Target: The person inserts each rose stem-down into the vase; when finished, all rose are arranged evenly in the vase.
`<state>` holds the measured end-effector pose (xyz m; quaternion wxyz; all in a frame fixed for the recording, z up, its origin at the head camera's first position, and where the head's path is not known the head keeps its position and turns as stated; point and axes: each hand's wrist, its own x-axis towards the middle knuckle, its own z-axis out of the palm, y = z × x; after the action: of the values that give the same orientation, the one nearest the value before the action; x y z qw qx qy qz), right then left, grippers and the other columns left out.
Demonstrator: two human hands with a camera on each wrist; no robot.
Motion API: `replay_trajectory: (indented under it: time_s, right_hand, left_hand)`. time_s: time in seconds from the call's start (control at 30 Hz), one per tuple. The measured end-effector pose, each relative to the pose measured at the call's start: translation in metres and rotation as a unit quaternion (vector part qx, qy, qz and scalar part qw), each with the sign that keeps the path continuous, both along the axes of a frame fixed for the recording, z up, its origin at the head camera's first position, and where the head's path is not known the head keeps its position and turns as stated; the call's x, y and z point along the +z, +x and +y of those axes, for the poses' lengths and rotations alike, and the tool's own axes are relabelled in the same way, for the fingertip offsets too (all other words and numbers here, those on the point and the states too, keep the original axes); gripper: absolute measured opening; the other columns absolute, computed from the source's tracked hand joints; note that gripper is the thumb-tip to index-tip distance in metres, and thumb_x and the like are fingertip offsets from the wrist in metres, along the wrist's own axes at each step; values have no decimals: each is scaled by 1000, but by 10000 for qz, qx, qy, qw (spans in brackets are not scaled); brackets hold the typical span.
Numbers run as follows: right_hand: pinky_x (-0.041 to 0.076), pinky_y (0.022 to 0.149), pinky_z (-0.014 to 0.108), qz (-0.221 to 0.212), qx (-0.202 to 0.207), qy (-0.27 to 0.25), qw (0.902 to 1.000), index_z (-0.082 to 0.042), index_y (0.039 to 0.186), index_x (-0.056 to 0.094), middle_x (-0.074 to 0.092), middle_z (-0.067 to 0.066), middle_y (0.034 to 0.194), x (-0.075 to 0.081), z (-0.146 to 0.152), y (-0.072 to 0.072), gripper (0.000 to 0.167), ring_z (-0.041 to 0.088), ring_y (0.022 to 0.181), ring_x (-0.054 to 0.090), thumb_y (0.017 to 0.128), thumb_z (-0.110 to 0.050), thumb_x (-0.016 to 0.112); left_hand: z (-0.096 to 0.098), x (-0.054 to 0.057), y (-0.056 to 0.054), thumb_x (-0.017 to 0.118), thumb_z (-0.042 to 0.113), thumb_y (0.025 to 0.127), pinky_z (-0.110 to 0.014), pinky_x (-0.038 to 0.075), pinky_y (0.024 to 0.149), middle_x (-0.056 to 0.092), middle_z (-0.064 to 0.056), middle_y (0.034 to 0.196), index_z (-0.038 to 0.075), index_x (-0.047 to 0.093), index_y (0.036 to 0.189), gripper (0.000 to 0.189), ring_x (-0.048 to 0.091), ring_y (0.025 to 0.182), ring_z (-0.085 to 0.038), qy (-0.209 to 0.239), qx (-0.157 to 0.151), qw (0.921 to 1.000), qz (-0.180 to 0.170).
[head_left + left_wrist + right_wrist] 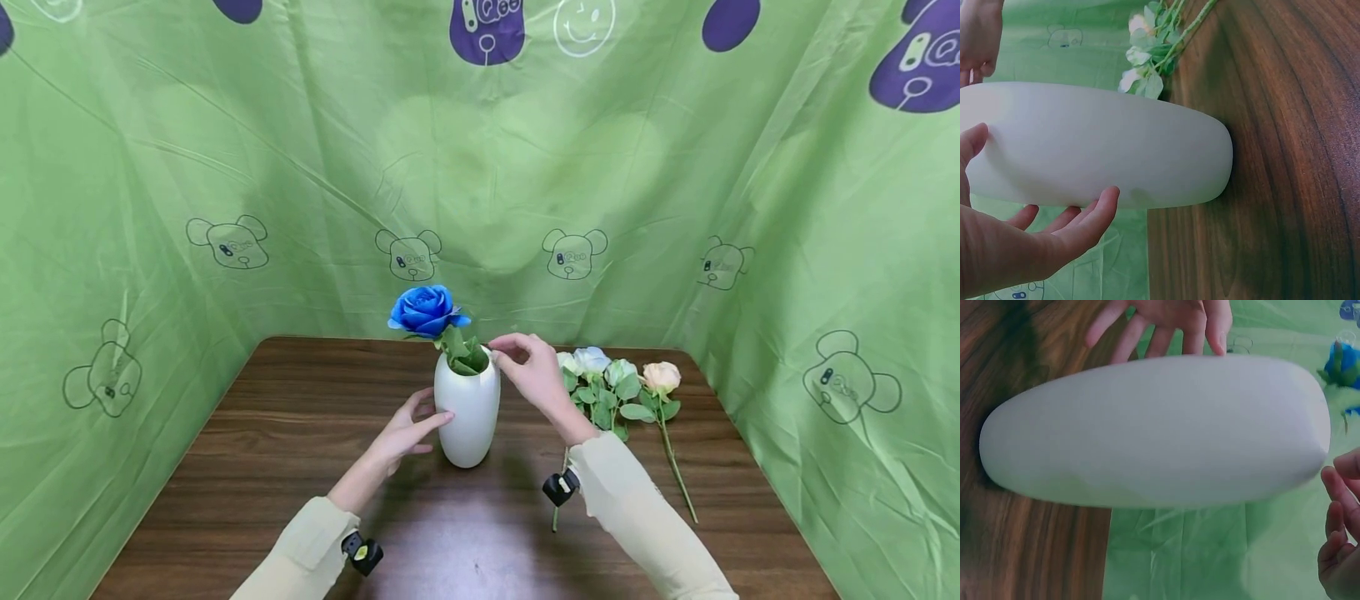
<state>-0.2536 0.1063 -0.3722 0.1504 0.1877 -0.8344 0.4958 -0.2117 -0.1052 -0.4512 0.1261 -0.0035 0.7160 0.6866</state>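
Note:
A tall white vase stands upright on the wooden table, with a blue rose leaning left out of its mouth. My left hand holds the vase loosely around its left side, thumb on the front; the left wrist view shows the spread fingers curving along the vase wall. At the vase's right rim is my right hand, pinching the edge with thumb and index finger. Seen from the right wrist, these fingertips meet at the rim, and the rose appears only in part. The stem's lower end is hidden inside the vase.
To the right lie several pale roses with green leaves, partly behind my right arm. A peach rose lies beside them, its stem pointing toward me. Green printed cloth encloses the back and sides of the wooden table.

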Motion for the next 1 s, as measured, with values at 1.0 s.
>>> replay_trajectory:
  time_s: [1.0]
  right_hand:
    - [49, 53, 29, -2379, -1790, -1722, 9390, 7, 100, 60, 63, 15, 79, -121, 91, 3, 23, 23, 64, 61, 80, -2, 58]
  left_hand:
    - [2, 25, 13, 62, 21, 83, -51, 43, 79, 35, -25, 126, 5, 27, 135, 65, 39, 112, -40, 108, -163, 9998, -19]
